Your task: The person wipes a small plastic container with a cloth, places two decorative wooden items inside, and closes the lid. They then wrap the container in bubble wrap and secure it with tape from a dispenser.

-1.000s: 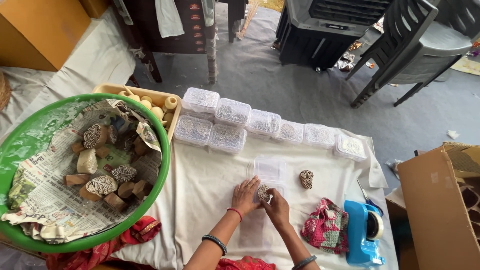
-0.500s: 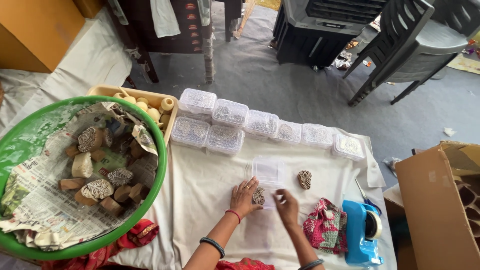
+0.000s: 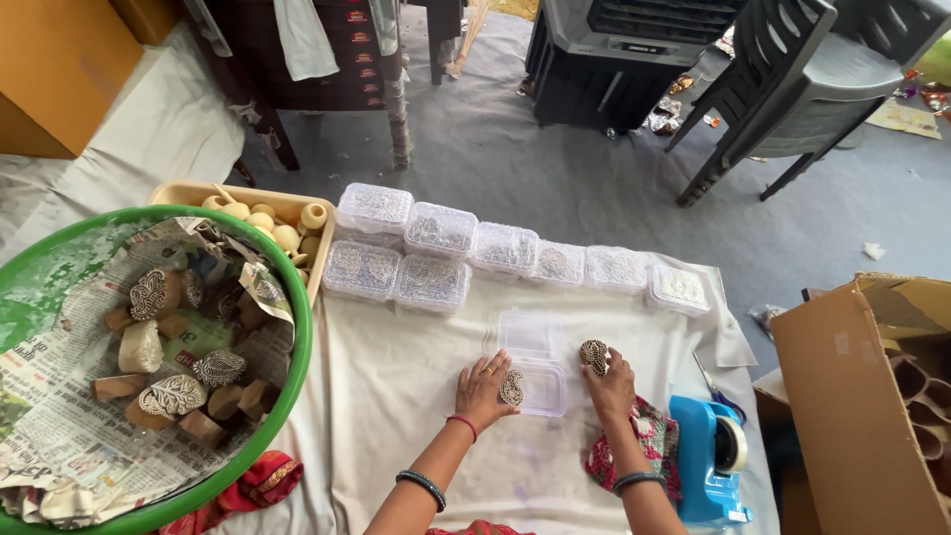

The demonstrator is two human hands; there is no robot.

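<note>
Left hand (image 3: 482, 388) pinches paisley stamp (image 3: 511, 387) beside open clear box (image 3: 540, 374) on worktop (image 3: 396, 396). Right hand (image 3: 611, 384) grips second stamp (image 3: 593, 356). Tip: lay carved faces flat, no jamming.

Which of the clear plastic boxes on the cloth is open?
The empty clear box between the left hand and right hand, its lid flipped back. The row of filled boxes behind it all have lids on.

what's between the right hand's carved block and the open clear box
Nothing visible. The right hand holds its block just right of the open box, with only bare cloth between them.
</note>
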